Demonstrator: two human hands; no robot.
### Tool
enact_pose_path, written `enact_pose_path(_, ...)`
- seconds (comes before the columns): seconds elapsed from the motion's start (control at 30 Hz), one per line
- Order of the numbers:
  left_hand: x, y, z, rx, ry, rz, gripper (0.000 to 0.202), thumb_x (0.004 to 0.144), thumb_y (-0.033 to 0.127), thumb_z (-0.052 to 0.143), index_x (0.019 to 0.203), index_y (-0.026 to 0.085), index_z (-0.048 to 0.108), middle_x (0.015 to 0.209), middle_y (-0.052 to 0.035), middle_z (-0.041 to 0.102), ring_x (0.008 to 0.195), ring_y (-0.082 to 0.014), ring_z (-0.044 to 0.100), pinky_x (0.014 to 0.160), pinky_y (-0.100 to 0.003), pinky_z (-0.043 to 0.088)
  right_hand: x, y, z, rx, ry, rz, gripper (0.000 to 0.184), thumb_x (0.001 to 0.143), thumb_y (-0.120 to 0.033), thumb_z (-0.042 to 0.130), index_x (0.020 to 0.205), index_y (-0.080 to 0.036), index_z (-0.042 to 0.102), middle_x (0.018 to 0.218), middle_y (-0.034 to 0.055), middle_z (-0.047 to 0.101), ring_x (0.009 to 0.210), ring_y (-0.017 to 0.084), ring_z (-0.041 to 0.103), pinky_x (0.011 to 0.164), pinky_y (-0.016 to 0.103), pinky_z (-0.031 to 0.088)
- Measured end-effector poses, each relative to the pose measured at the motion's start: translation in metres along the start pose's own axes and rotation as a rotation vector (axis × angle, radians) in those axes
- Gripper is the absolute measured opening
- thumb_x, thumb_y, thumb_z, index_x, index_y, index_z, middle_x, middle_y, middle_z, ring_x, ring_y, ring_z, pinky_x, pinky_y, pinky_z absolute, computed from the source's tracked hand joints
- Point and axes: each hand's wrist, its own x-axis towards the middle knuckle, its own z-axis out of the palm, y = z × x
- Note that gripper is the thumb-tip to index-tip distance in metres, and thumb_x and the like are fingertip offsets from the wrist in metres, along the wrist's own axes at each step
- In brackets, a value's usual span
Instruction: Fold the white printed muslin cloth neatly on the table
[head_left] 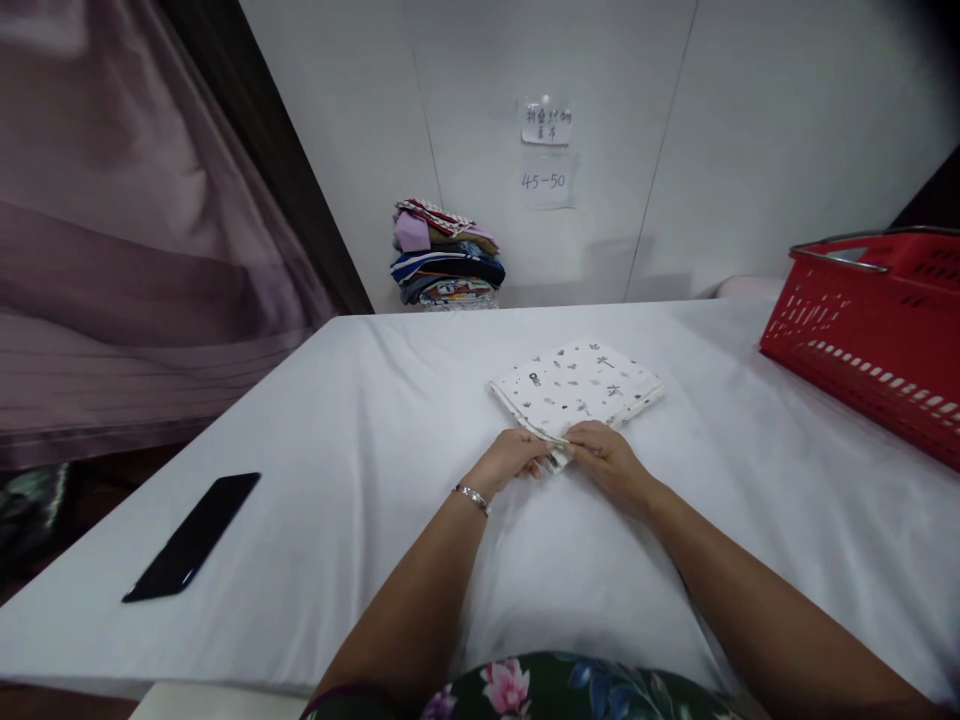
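A folded white cloth with small printed figures (581, 385) lies on the white-covered table (360, 430), a little right of centre. My left hand (512, 458), with a bracelet on its wrist, pinches the cloth's near corner. My right hand (609, 460) grips the same near corner from the right. Both hands meet at that corner, fingers closed on the fabric.
A black phone (193, 535) lies near the table's left edge. A pile of folded coloured cloths (447, 255) stands at the far edge by the wall. A red plastic basket (874, 330) sits at the right. A mauve curtain (127, 230) hangs at the left.
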Motion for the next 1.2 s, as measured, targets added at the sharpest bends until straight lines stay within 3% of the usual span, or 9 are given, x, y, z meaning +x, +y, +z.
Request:
enact_pose_path(0.33, 0.002, -0.004, 0.004, -0.135, -0.105, -0.002, 0.022, 0.066, 0.032, 0.068, 0.072, 0.012, 0.063, 0.063, 0.0006, 0.061, 0.042, -0.0041, 0.047, 0.038, -0.019, 0.016, 0.001, 0.001, 0.000, -0.011, -0.007, -0.006, 0.025, 0.090, -0.035, 0.048, 0.082, -0.026, 0.070, 0.085, 0.0034, 0.067, 0.083, 0.018, 0.059, 0.077, 0.033, 0.044)
enact_pose_path(0.53, 0.006, -0.007, 0.013, -0.182, -0.006, -0.010, 0.015, 0.067, 0.026, 0.064, 0.064, 0.013, 0.057, 0.052, 0.0046, 0.052, 0.038, -0.0037, 0.043, 0.037, -0.019, 0.015, 0.000, 0.000, 0.001, 0.002, 0.016, 0.020, 0.023, 0.090, -0.034, 0.048, 0.085, -0.027, 0.070, 0.087, 0.0031, 0.066, 0.085, 0.019, 0.059, 0.078, 0.034, 0.044)
enact_pose_path(0.7, 0.003, -0.004, 0.017, -0.242, -0.047, -0.040, 0.020, 0.066, 0.030, 0.066, 0.064, 0.013, 0.056, 0.054, 0.0030, 0.054, 0.040, -0.0041, 0.045, 0.036, -0.019, 0.015, -0.001, 0.001, 0.000, 0.004, 0.014, 0.003, 0.026, 0.091, -0.035, 0.046, 0.087, -0.026, 0.071, 0.084, 0.0037, 0.067, 0.083, 0.019, 0.058, 0.077, 0.034, 0.045)
enact_pose_path(1.03, 0.002, -0.003, 0.021, -0.235, 0.018, -0.070, 0.021, 0.065, 0.027, 0.065, 0.058, 0.015, 0.051, 0.049, 0.0051, 0.048, 0.039, -0.0037, 0.042, 0.036, -0.018, 0.016, 0.000, 0.004, 0.000, 0.001, -0.017, -0.037, 0.024, 0.090, -0.036, 0.049, 0.089, -0.028, 0.072, 0.088, 0.0035, 0.068, 0.083, 0.019, 0.060, 0.077, 0.034, 0.046)
enact_pose_path(1.2, 0.002, -0.003, 0.016, -0.241, 0.025, -0.062, 0.020, 0.065, 0.026, 0.064, 0.057, 0.014, 0.050, 0.048, 0.0050, 0.047, 0.040, -0.0039, 0.043, 0.036, -0.019, 0.015, 0.000, 0.003, -0.003, 0.021, 0.076, 0.013, 0.025, 0.089, -0.038, 0.048, 0.087, -0.025, 0.070, 0.086, 0.0046, 0.067, 0.085, 0.019, 0.060, 0.076, 0.034, 0.048)
